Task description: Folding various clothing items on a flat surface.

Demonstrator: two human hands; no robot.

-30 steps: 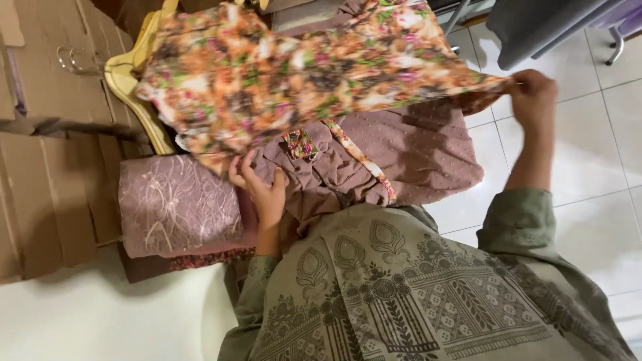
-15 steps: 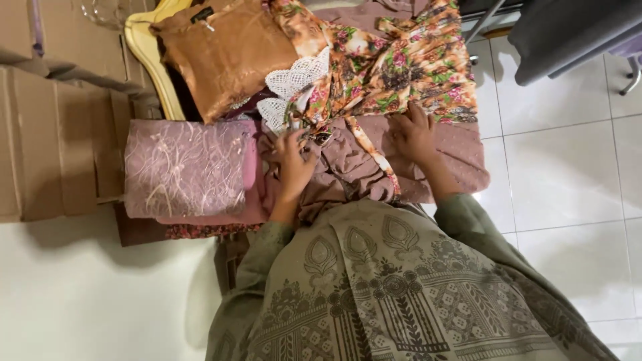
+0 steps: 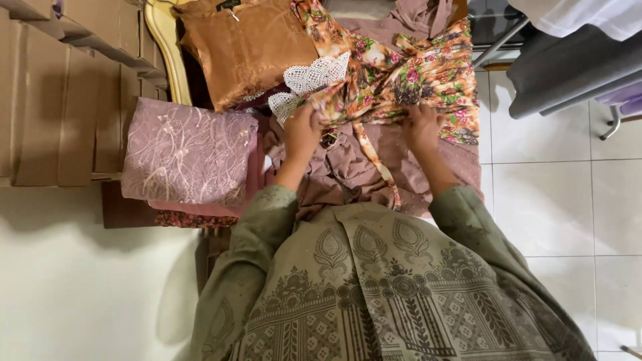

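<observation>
While the orange-and-green floral print garment [image 3: 401,80] lay bunched on the mauve cloth [image 3: 428,170], I had left hand [image 3: 302,130] and right hand [image 3: 421,126] pinched on its near edge, presumably for folding.

Matt floral cloth garment [image 3: 408,80], glossy brown satin garment [image 3: 251,53], white lace trim [image 3: 311,80]

To my left, stacked cardboard boxes [image 3: 60,93]; beside them a folded pink embroidered fabric [image 3: 187,157] atop a pile; above it a shiny brown garment [image 3: 251,50] with white lace trim [image 3: 311,80]; grey chair [image 3: 568,67] on white floor tiles [image 3: 562,200] to my right.
</observation>
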